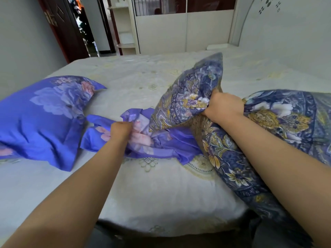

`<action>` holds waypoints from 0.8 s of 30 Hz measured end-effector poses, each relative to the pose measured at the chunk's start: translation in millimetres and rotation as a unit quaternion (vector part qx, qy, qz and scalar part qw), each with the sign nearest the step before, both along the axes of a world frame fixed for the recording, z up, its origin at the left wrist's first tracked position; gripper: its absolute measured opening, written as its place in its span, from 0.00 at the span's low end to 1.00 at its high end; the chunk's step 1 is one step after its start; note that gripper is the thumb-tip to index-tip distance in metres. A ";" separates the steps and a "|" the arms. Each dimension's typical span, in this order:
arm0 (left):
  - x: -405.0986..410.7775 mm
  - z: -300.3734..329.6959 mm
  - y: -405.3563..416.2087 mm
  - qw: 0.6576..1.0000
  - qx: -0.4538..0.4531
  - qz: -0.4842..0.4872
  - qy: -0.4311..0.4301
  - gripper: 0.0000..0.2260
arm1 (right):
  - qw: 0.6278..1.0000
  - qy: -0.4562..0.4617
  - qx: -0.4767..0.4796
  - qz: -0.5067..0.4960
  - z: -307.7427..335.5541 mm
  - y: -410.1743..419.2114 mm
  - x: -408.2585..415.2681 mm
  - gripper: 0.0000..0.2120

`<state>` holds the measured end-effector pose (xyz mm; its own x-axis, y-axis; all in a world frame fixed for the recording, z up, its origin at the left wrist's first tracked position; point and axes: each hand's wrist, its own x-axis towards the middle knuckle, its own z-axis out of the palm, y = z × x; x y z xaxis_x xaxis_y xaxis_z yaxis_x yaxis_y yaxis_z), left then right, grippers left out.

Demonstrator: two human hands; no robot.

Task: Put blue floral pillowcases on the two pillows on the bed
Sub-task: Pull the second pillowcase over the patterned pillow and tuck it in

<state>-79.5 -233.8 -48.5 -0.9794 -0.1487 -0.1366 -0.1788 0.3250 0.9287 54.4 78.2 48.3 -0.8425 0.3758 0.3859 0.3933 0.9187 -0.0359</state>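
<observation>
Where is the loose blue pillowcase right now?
In the head view the loose blue pillowcase lies crumpled mid-bed, gripped by the left hand, between the covered pillow at left and the dark patterned pillow at right.

Both forearms reach fwd, left hand (120, 131) & right hand (223, 108) each w/ fingers curled gripping cloth.

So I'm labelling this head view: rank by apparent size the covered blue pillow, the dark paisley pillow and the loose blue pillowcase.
1. dark paisley pillow, nearest the camera, so unsure
2. covered blue pillow
3. loose blue pillowcase, bunched
</observation>
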 end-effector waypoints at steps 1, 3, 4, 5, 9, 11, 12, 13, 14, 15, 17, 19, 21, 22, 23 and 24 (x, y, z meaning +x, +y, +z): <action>1.7 -1.4 1.7 1.000 0.011 -0.009 0.013 0.08 | 1.000 0.007 0.014 0.012 3.8 -7.5 -5.4 0.24; 1.3 6.6 5.7 0.998 0.049 -0.011 0.033 0.07 | 0.999 -0.017 0.031 0.032 5.2 -27.8 -15.0 0.21; -3.9 14.1 6.5 0.996 0.083 -0.007 0.028 0.06 | 0.998 -0.042 0.033 0.037 2.0 -38.3 -19.3 0.22; -14.1 21.0 4.3 0.989 0.149 -0.005 0.006 0.05 | 0.997 -0.061 0.031 0.044 -3.4 -48.9 -22.7 0.26; -49.2 40.5 8.3 0.908 0.399 -0.062 -0.111 0.07 | 0.994 -0.061 0.033 0.080 -13.2 -65.9 -20.8 0.37; -64.0 44.5 16.0 0.918 0.374 -0.083 -0.103 0.08 | 0.994 -0.034 0.010 0.104 -8.2 -68.0 -13.7 0.25; -68.3 48.5 17.5 0.932 0.337 -0.091 -0.091 0.09 | 0.992 -0.030 0.008 0.121 -8.3 -71.0 -7.4 0.20; -77.7 52.6 16.4 0.949 0.295 -0.086 -0.075 0.09 | 0.989 -0.032 0.016 0.141 -11.4 -74.1 0.1 0.17; -90.3 56.2 11.4 0.966 0.247 -0.053 -0.061 0.08 | 0.985 -0.037 0.032 0.166 -16.7 -77.7 7.9 0.15; -96.0 64.0 4.8 0.973 0.224 -0.014 -0.047 0.08 | 0.979 -0.043 0.054 0.191 -24.1 -80.3 14.5 0.14; -93.7 80.8 -8.3 0.964 0.256 0.072 -0.032 0.08 | 0.967 -0.051 0.092 0.232 -35.4 -82.8 24.5 0.13; -84.9 92.9 -17.4 0.961 0.263 0.036 -0.080 0.09 | 0.960 -0.048 0.114 0.251 -40.7 -80.6 26.8 0.15; -73.3 99.0 -23.2 0.978 0.121 -0.078 -0.151 0.07 | 0.957 -0.062 0.123 0.255 -42.0 -81.8 28.8 0.18; -68.7 100.6 -26.3 0.979 -0.014 -0.133 -0.154 0.06 | 0.956 -0.069 0.123 0.257 -42.4 -84.6 30.0 0.19; -68.9 100.9 -30.1 0.957 -0.179 -0.173 -0.145 0.06 | 0.954 -0.072 0.122 0.263 -43.5 -87.5 31.5 0.19; -69.4 101.6 -34.5 0.912 -0.336 -0.194 -0.133 0.07 | 0.952 -0.070 0.119 0.272 -43.6 -91.3 32.8 0.18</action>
